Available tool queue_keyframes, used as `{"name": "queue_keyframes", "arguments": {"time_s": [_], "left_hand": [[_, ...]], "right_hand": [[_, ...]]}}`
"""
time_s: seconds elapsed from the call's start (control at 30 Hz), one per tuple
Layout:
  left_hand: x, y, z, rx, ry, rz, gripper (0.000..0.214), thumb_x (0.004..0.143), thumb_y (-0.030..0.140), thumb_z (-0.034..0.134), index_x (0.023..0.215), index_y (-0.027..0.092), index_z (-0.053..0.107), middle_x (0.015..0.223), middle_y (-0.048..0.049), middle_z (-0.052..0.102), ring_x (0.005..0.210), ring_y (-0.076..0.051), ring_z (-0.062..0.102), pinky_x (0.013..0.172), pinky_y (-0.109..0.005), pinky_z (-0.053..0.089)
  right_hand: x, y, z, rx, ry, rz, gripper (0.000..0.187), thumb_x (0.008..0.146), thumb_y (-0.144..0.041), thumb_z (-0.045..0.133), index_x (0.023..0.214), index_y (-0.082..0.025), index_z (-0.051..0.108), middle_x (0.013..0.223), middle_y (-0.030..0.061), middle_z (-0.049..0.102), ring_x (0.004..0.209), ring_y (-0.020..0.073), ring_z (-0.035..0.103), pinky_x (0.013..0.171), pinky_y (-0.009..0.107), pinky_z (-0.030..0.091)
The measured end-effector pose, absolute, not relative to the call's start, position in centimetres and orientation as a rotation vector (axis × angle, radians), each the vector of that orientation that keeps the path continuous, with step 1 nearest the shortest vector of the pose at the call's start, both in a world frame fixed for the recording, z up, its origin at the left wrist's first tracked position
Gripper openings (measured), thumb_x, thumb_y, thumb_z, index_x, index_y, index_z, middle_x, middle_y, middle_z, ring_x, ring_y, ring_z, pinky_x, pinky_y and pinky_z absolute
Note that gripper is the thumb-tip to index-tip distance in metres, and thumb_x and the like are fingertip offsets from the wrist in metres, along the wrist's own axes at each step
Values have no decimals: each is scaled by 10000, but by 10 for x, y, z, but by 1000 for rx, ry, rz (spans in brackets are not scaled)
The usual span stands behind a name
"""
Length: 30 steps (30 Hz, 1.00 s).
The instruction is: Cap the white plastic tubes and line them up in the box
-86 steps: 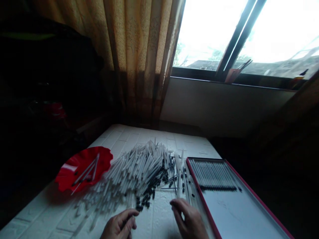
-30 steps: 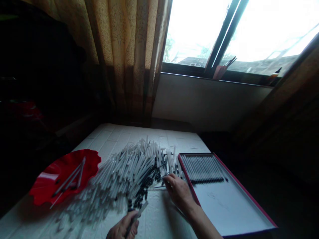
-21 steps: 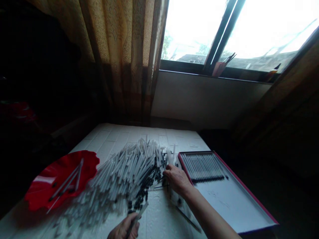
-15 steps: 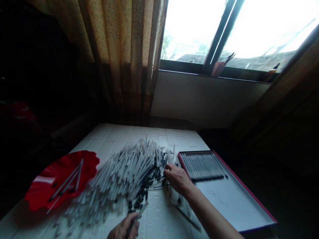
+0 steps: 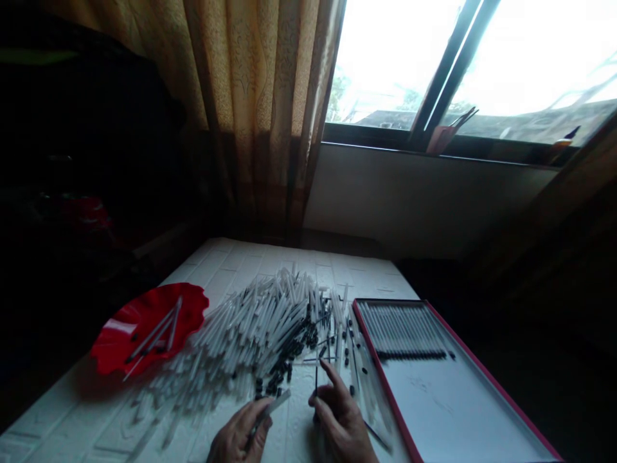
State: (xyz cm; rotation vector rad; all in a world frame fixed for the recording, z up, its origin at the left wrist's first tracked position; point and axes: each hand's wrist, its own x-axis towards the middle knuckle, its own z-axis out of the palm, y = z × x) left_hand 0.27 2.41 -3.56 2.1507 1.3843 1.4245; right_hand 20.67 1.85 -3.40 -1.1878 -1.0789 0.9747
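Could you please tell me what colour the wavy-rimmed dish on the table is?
The dish is red; it shows in the head view.

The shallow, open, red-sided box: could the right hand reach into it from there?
Probably yes: the right hand is beside the box, and what lies between, such as loose clear plastic tubes, looks low. It seems to pinch a thin dark stick, though.

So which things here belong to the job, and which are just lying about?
Likely job:
- translucent plastic tube
- thin dark rod
- heaped pale tubes
- small black cylinders
- red-rimmed white tray
- red wavy-edged bowl

Apparently unrelated:
- patterned gold curtain
- pinkish windowsill holder
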Motion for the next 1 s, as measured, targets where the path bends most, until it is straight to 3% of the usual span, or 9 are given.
{"name": "queue_keyframes", "arguments": {"time_s": [0.13,0.23,0.33,0.43,0.6,0.73,1.0], "left_hand": [[-6,29,-32,2372,1315,1367,285,984,413,432,1135,276,631,941,-18,779,839,-150,749,781,-176,581],[-10,31,-29,2489,1326,1362,264,990,371,431,1118,260,633,924,-24,779,833,-160,747,795,-212,587],[-10,30,-27,2517,1365,1321,274,999,364,403,1108,250,627,926,-33,774,842,-169,740,797,-241,589],[-8,29,-26,2529,1378,1269,276,1004,365,388,1111,249,614,943,-33,769,870,-172,731,808,-252,584],[-8,27,-25,2534,1346,1225,269,1005,372,385,1122,260,599,945,-25,766,873,-169,725,822,-253,575],[-7,25,-25,2504,1342,1226,274,1006,375,378,1126,258,596,947,-28,763,884,-168,721,835,-258,569],[-7,25,-24,2454,1318,1250,255,1000,347,411,1128,253,610,952,-36,766,883,-175,727,845,-265,571]], "right_hand": [[211,19,-26,-1141,-1015,1138,446,793,-543,663,1108,-226,682,720,15,664,576,137,571,579,253,474],[217,15,-18,-1094,-967,1210,411,739,-560,717,994,-238,728,895,88,744,771,213,670,711,315,514],[217,10,-8,-1039,-958,1192,408,727,-550,738,1035,-283,715,1004,101,748,871,248,696,747,330,525],[212,9,4,-1045,-1001,1085,379,800,-527,678,1093,-287,697,1048,106,736,851,238,700,660,289,544],[194,20,17,-1028,-951,870,201,807,-409,718,946,-264,718,846,34,724,639,148,655,569,223,550],[183,25,15,-1044,-993,744,274,858,-365,665,1119,-289,632,846,12,680,625,125,635,423,157,474],[176,24,11,-1087,-1195,599,289,916,-324,589,1198,-274,556,877,30,662,655,141,659,532,217,537]]}}
